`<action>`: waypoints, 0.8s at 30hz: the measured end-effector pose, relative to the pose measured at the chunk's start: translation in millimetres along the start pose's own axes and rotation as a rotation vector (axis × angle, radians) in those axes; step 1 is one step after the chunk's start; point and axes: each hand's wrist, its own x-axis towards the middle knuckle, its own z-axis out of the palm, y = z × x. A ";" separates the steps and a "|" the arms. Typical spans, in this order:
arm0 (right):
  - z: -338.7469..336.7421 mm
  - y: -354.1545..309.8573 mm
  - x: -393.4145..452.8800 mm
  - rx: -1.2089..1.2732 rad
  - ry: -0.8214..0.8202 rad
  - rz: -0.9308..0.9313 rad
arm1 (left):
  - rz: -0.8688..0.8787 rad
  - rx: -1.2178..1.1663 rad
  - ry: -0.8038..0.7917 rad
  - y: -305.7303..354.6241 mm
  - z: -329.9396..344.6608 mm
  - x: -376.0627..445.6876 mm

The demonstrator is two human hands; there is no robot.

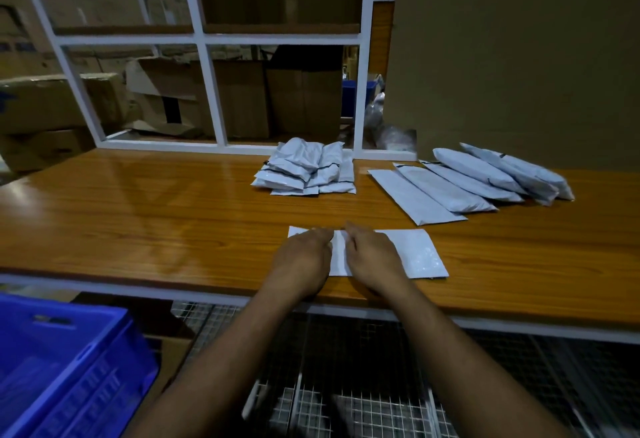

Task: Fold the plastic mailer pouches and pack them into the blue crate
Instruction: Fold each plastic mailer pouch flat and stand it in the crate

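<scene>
A white plastic mailer pouch (417, 254) lies flat near the front edge of the wooden table (138, 215). My left hand (304, 257) and my right hand (372, 257) both rest on its middle, fingers pressing down side by side. Behind it lies a pile of folded pouches (306, 169). To the right, several long unfolded pouches (485, 181) are fanned out in a row. The blue crate (65, 365) stands below the table at the lower left.
A white frame (207, 87) rises along the table's far edge, with cardboard boxes (52, 101) stacked behind it. A tall cardboard sheet (519, 56) stands at the back right. Wire mesh (346, 385) lies under the table in front of me.
</scene>
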 end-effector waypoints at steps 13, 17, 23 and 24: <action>-18.7 43.3 3.2 -0.244 -0.242 -0.017 | -0.011 0.250 -0.154 -18.1 -1.0 7.1; -37.1 67.7 -4.5 -0.287 -0.248 0.030 | -0.002 0.251 -0.166 -18.5 -1.6 5.8; -51.6 91.6 -8.5 -0.359 -0.256 0.086 | -0.009 0.253 -0.180 -17.1 -4.5 4.7; -50.8 91.2 -8.6 -0.357 -0.251 0.083 | 0.002 0.237 -0.180 -17.6 -6.2 3.4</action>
